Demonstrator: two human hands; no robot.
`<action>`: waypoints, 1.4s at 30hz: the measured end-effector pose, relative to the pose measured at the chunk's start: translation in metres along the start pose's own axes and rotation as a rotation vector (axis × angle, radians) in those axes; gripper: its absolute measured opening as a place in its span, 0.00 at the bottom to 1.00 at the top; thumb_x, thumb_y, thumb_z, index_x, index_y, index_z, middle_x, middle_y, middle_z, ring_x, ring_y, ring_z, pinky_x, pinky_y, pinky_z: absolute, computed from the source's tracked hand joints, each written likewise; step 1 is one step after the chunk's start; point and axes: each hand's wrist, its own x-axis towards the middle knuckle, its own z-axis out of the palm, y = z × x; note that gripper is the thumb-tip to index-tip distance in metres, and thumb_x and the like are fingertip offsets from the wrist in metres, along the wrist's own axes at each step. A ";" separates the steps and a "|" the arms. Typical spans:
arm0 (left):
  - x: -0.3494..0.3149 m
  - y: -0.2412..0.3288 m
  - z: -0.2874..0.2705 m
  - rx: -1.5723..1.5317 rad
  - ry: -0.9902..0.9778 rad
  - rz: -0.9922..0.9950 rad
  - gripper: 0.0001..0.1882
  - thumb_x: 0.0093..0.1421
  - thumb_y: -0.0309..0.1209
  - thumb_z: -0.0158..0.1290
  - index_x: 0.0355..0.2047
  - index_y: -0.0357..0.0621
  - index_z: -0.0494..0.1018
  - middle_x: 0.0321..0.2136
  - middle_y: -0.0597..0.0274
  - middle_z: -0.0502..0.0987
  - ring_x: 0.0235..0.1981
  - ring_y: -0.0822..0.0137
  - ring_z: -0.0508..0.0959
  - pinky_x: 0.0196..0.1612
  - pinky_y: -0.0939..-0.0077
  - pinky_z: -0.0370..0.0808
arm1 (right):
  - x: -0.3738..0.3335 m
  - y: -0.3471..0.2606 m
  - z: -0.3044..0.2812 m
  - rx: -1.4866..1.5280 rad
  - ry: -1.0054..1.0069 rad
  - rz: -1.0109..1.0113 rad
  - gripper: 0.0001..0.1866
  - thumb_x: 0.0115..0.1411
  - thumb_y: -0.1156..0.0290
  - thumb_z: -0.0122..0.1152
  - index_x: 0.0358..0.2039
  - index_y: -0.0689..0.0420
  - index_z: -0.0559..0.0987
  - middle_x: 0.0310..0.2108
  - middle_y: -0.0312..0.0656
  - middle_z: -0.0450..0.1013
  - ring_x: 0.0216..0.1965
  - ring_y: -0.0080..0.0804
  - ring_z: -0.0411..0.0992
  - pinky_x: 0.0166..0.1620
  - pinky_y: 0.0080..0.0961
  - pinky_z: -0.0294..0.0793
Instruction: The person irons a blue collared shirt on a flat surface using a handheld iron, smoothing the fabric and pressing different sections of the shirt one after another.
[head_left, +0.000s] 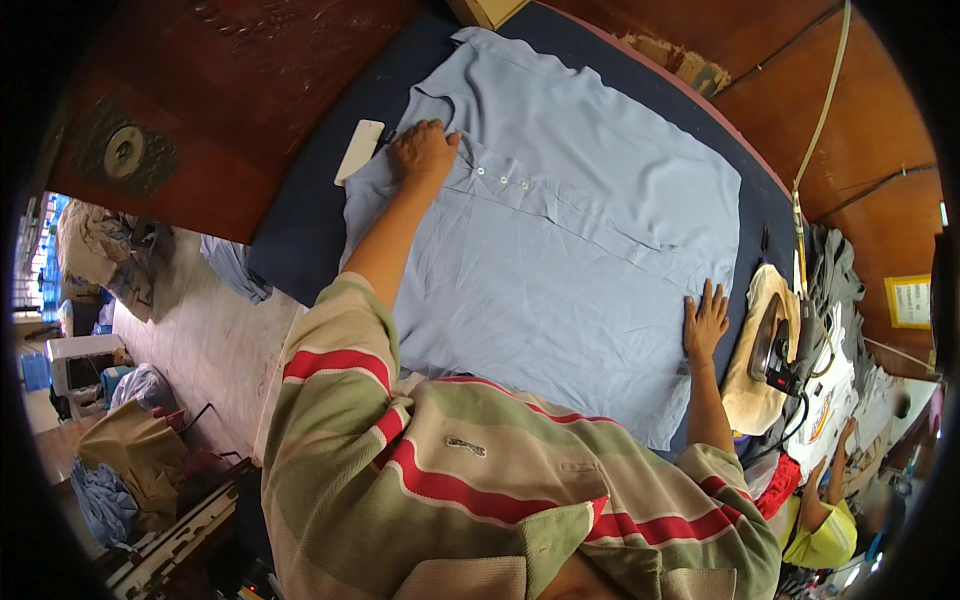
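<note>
A light blue buttoned shirt (540, 270) lies spread over a dark blue padded table (310, 215), its button strip running across the middle. My left hand (425, 150) is at the shirt's far left end by the opening, fingers bent down and closed on the cloth. Their tips are partly hidden. My right hand (707, 320) rests flat on the shirt's right edge with its fingers spread. A flat white oblong piece (360, 150) lies beside my left hand.
To the right an iron (770, 345) with a black cord rests on a beige pad (745, 395). A pale hose (825, 110) hangs beyond it. Piled clothes (840, 350) and another person in a yellow top (825, 535) are further right. Garments (125, 480) lie at lower left.
</note>
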 end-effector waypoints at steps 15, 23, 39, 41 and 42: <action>-0.016 -0.025 0.021 0.073 0.007 0.250 0.23 0.62 0.44 0.38 0.55 0.51 0.62 0.58 0.61 0.62 0.59 0.58 0.61 0.56 0.54 0.57 | 0.051 0.009 -0.002 0.094 0.161 -0.042 0.30 0.63 0.45 0.34 0.63 0.40 0.55 0.66 0.43 0.46 0.66 0.47 0.43 0.61 0.54 0.41; -0.003 -0.037 0.024 0.090 -0.243 0.280 0.28 0.66 0.46 0.30 0.64 0.56 0.48 0.65 0.68 0.46 0.66 0.62 0.44 0.62 0.50 0.45 | 0.061 0.028 0.007 -0.090 -0.013 0.003 0.30 0.63 0.45 0.35 0.64 0.39 0.53 0.66 0.42 0.45 0.66 0.47 0.44 0.60 0.55 0.43; -0.174 -0.111 -0.009 -0.190 0.172 -0.420 0.28 0.59 0.43 0.47 0.57 0.46 0.61 0.59 0.58 0.60 0.61 0.57 0.58 0.58 0.54 0.56 | 0.110 0.268 -0.101 -0.056 0.153 0.128 0.35 0.48 0.55 0.62 0.51 0.66 0.66 0.41 0.59 0.70 0.44 0.55 0.70 0.44 0.39 0.70; -0.195 -0.112 -0.013 -0.124 0.208 -0.387 0.24 0.58 0.42 0.47 0.52 0.44 0.67 0.56 0.58 0.63 0.59 0.58 0.60 0.57 0.56 0.58 | 0.125 0.268 -0.109 0.194 -0.053 0.256 0.28 0.44 0.53 0.66 0.33 0.68 0.76 0.22 0.51 0.73 0.27 0.47 0.75 0.31 0.38 0.72; -0.206 -0.112 -0.016 -0.086 0.224 -0.371 0.22 0.58 0.42 0.47 0.49 0.43 0.70 0.55 0.58 0.65 0.58 0.58 0.62 0.56 0.56 0.59 | 0.117 0.264 -0.114 0.555 -0.219 0.420 0.24 0.47 0.51 0.65 0.24 0.64 0.76 0.17 0.45 0.70 0.17 0.36 0.71 0.21 0.35 0.68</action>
